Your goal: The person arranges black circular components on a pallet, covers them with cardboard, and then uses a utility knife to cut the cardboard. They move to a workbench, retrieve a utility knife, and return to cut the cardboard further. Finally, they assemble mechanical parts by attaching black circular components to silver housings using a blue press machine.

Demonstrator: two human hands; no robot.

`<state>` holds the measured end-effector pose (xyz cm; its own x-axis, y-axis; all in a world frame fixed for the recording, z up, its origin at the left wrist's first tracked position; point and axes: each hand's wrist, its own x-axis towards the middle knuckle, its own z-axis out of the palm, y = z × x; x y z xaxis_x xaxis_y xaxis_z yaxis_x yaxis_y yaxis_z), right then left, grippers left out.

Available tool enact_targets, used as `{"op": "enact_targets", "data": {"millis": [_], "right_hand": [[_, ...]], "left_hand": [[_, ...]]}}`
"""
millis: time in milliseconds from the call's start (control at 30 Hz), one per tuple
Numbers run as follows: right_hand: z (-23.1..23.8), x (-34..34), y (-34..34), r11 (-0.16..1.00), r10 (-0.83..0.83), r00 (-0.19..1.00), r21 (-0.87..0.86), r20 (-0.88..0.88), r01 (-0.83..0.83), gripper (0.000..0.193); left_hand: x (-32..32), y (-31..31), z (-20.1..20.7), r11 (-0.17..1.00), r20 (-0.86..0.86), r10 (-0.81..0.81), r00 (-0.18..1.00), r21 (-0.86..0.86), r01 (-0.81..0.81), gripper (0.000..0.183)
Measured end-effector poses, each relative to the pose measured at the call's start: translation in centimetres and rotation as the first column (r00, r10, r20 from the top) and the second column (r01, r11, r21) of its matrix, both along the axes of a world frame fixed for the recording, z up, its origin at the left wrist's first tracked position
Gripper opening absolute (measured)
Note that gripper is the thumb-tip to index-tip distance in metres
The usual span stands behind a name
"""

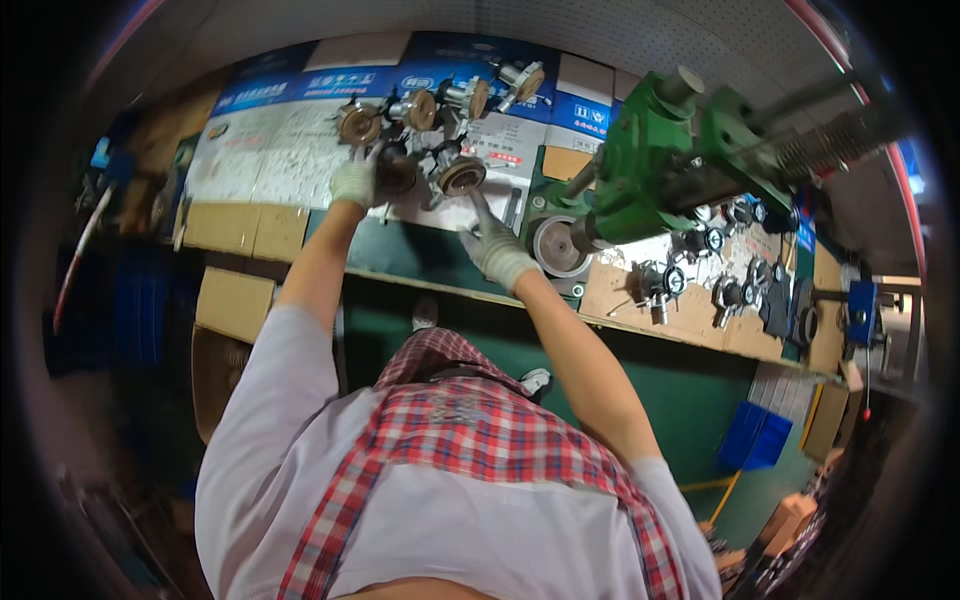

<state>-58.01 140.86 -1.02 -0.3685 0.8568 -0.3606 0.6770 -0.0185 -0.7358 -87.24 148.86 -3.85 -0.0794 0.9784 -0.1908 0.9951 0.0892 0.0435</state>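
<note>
My left hand (355, 182), in a white knit glove with greyed fingers, is closed at the side of a dark, blurred round metal part (396, 177); its far fingertips are partly hidden. My right hand (494, 246), gloved the same way, has its fingers stretched out. Their tips reach the near edge of a metal fitting with a brown round face (462, 176), and I cannot tell whether they touch it. Behind both hands, more such fittings (420, 109) with side arms lie in a loose row on flattened printed cardboard (250, 165).
A green machine press (650, 160) stands right of my right hand, with a round metal seat (562, 247) at its base. Several fittings with black round tops (660, 282) lie beyond it on cardboard. A blue bin (755, 436) is on the floor at right; an open carton (222, 350) stands at left.
</note>
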Motion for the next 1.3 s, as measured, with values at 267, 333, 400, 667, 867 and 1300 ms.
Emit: {"op": "enact_targets", "data": {"millis": [267,333,400,667,867,1300], "right_hand": [[-9.5,-9.7,8.4,0.853,-0.505,0.861,0.188,0.057,0.487,0.054],[-8.7,-10.8,9.1,0.822,-0.569,0.783,0.202,0.252,0.532,0.042],[-10.3,-8.1,10.5,0.708,-0.694,0.704,-0.035,0.151,0.705,0.038],[-1.5,0.2,-6.1,0.817,-0.474,0.878,0.340,-0.068,0.467,0.065],[-8.2,14.3,-15.1,0.296,-0.900,0.122,-0.381,-0.419,0.876,0.029],[-21.1,33.6,-4.6,-0.347,-0.925,-0.376,-0.266,-0.064,0.899,0.027]], "left_hand": [[1.1,-5.9,-6.7,0.993,0.480,0.097,0.872,0.011,-0.117,0.058],[-2.9,-7.4,-13.7,0.970,0.563,0.208,0.800,-0.016,-0.241,0.071],[0.0,-7.7,-14.0,0.845,0.647,0.486,0.588,-0.174,-0.506,0.082],[2.6,-8.0,-12.7,0.490,0.319,0.602,-0.732,-0.872,0.023,0.077],[7.7,-6.8,-12.5,0.736,0.854,0.448,0.265,-0.184,-0.652,0.085],[14.7,-13.3,-4.3,0.999,0.306,0.029,0.952,-0.040,-0.017,0.053]]}}
